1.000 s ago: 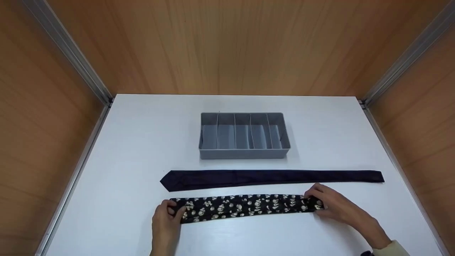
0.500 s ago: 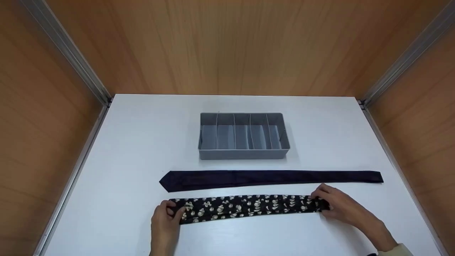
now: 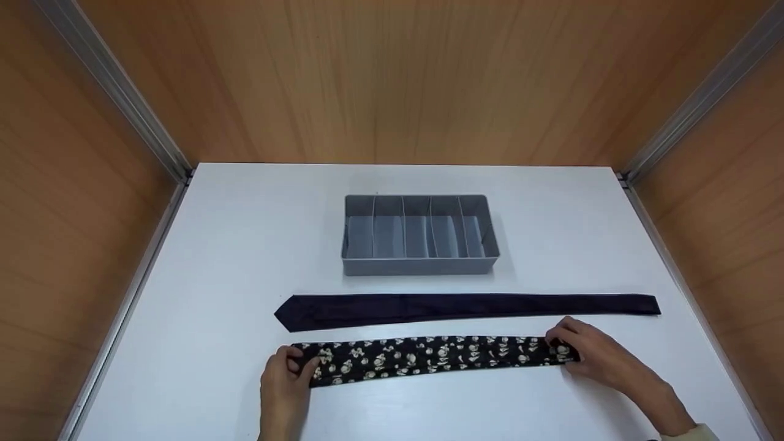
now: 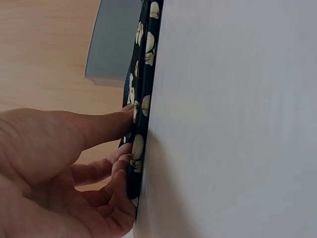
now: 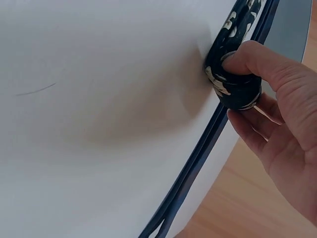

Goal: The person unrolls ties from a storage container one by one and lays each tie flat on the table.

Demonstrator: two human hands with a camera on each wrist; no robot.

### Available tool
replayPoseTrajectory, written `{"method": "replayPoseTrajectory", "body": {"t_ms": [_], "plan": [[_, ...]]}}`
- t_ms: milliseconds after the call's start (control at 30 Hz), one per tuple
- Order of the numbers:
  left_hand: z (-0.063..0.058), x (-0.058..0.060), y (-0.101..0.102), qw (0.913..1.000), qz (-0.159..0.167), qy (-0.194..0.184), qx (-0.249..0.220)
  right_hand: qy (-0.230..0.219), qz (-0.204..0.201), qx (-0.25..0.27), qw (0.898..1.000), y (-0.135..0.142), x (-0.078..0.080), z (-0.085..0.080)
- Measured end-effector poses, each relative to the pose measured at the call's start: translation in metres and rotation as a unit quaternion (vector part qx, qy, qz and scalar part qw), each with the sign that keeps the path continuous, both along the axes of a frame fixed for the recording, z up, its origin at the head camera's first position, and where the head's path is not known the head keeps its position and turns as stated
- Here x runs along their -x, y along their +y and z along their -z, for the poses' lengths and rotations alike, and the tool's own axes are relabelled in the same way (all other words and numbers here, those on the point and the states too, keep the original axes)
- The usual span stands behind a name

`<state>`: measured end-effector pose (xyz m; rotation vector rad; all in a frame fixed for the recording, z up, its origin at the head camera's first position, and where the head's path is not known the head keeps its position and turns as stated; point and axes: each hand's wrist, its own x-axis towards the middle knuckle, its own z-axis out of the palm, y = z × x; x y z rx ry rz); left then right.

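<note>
A black necktie with a cream floral-looking print lies crosswise near the front of the table. At its left end, my left hand holds the cloth between thumb and curled fingers; the left wrist view shows the thumb against the tie's edge. My right hand pinches the other end, which looks folded or rolled into a thick bundle in the right wrist view. Behind it, a dark navy necktie is stretched flat, its pointed end to the left, touched by neither hand.
A grey box with several narrow compartments stands farther back on the white table. Wooden panels close in the back and both sides, with metal rails at the corners.
My right hand has slid to the right with the printed tie's end, and the flat stretch between my hands has grown longer. The left hand stays in place.
</note>
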<state>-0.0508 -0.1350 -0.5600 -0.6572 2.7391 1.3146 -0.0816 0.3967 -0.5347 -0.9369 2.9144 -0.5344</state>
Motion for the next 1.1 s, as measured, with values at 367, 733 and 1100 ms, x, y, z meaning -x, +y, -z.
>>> {"method": "replayPoseTrajectory", "body": {"t_ms": [367, 733, 1100], "plan": [[0.003, 0.0, -0.001, 1.0, 0.006, 0.002, -0.001, 0.036, 0.011, -0.004, 0.999, 0.014, -0.003, 0.004], [0.003, 0.001, -0.001, 0.9999, 0.001, -0.013, -0.006, 0.028, 0.027, -0.011, 0.999, 0.026, -0.003, 0.004], [0.002, 0.001, -0.001, 0.9999, 0.0, -0.016, -0.003, 0.001, 0.045, -0.031, 0.999, 0.033, -0.002, 0.0]]}}
